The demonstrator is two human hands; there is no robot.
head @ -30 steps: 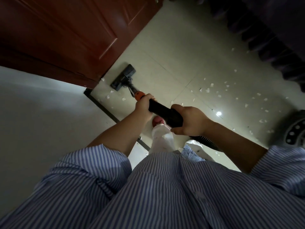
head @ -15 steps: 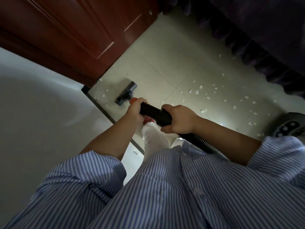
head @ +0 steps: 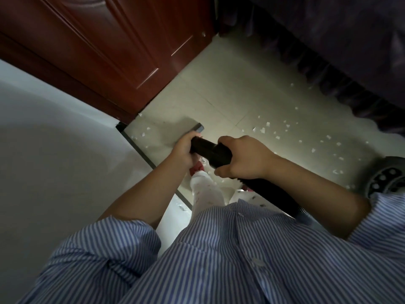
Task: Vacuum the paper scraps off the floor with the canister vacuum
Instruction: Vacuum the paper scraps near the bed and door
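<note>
Floor [head: 236,88] sweep is midway: scraps [head: 285,132] lie from 12 to 3 o'clock. Both fists wrap the wand [head: 210,151], left hand [head: 183,148] ahead, right hand [head: 243,160] behind. Nozzle [head: 198,128] needs steering toward 2 o'clock.

We find no readable text, label, brand, number or sign anywhere; black vacuum handle [head: 210,152], dark red wooden door [head: 105,51] and blue-striped shirt [head: 241,260] carry no legible markings.
</note>
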